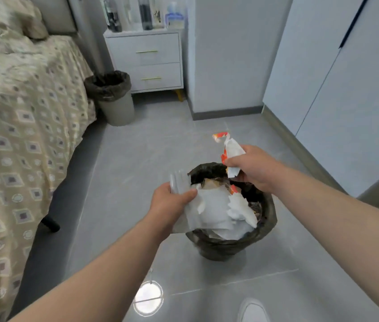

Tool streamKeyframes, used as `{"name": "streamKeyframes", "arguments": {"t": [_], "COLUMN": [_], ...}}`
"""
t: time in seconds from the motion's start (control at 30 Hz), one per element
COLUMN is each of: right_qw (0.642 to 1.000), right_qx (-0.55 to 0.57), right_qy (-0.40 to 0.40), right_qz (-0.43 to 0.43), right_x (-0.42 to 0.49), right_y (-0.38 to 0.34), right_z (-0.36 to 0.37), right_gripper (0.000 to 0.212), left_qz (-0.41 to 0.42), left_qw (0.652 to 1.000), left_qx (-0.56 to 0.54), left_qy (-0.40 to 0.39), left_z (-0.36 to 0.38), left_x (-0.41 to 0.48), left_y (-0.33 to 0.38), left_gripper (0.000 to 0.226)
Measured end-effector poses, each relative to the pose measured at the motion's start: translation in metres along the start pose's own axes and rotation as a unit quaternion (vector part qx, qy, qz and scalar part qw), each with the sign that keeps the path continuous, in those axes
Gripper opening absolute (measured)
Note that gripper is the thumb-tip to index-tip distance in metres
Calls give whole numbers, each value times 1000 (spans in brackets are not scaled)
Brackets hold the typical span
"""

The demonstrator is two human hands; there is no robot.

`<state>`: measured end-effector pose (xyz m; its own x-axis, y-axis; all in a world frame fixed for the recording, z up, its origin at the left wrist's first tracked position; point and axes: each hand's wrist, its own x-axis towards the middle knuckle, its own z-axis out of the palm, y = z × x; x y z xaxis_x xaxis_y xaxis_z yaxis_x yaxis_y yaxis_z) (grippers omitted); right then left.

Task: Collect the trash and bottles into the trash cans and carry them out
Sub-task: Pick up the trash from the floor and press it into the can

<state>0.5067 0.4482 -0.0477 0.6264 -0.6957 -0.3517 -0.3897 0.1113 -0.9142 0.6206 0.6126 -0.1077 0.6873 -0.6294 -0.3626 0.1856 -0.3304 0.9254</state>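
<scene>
A trash can (263, 233) lined with a dark bag stands on the floor in front of me, stuffed with white paper and wrappers. My left hand (169, 203) grips a clear and white plastic wrapper (209, 205) over the can's left rim. Above the can's far rim, my right hand (253, 167) holds a white and orange wrapper (229, 147). A second trash can (114, 98) with a dark liner stands between the bed and the nightstand. Several bottles (145, 12) stand on the nightstand top.
A bed (21, 112) with a patterned cover fills the left side. The white nightstand (147, 61) stands at the back. White wardrobe doors (346, 89) line the right. A white shoe (252, 310) shows at the bottom.
</scene>
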Motion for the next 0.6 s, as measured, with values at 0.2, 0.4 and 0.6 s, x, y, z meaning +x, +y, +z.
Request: {"name": "streamKeyframes", "arguments": {"t": [0.2, 0.4, 0.6], "right_qw": [996, 995, 987], "right_qx": [-6, -32, -150], "right_qy": [11, 3, 3], "right_qz": [84, 97, 62], "right_x": [17, 22, 11], "right_y": [43, 56, 61], "right_z": [-34, -41, -30], "right_gripper": [24, 19, 18], "left_qz": [-34, 3, 110], "left_qw": [995, 965, 924], "left_qx": [95, 262, 365], "left_qy": [-20, -15, 16], "left_z": [65, 84, 66], "left_x": [50, 67, 54], "left_y": [-19, -39, -38], "left_gripper": [43, 93, 72]}}
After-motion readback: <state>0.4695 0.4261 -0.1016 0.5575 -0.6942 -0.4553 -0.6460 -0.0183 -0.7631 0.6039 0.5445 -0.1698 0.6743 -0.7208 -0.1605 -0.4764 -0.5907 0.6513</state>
